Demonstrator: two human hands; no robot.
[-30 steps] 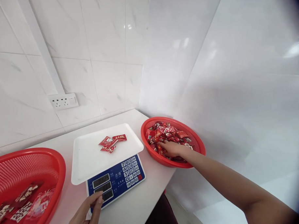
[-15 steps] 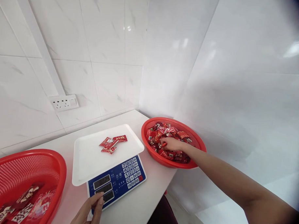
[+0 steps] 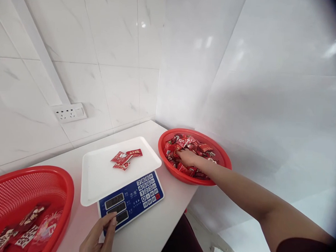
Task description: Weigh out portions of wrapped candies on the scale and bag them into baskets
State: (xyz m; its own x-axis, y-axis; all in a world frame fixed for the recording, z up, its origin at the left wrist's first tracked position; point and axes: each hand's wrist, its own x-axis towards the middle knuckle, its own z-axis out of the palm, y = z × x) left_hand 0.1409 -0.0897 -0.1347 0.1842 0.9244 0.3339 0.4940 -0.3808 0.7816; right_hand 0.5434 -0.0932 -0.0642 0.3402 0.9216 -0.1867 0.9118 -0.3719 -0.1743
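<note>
My right hand [image 3: 187,158] reaches into the right red plastic basket [image 3: 227,163], its fingers stretched among small red candy packets [image 3: 187,142]. Some fingertips are hidden by the packets. On the front of the blue and white digital scale [image 3: 134,194], my left hand [image 3: 99,232] rests by the display, thumb and index finger slightly apart with nothing visible between them. The white weighing tray [image 3: 100,175] of the scale carries a small cluster of red packets [image 3: 124,159]. The digits on the display are hard to read.
A second red basket [image 3: 69,196] stands at the lower left, with several dark red and pink packets [image 3: 29,218] inside. The white table [image 3: 142,231] meets tiled walls behind and at the right. A socket strip [image 3: 70,112] is fixed on the back wall.
My right hand has shifted slightly among the packets; the red one at its fingertips no longer shows there. My left hand stays by the display. The view has tilted slightly.
</note>
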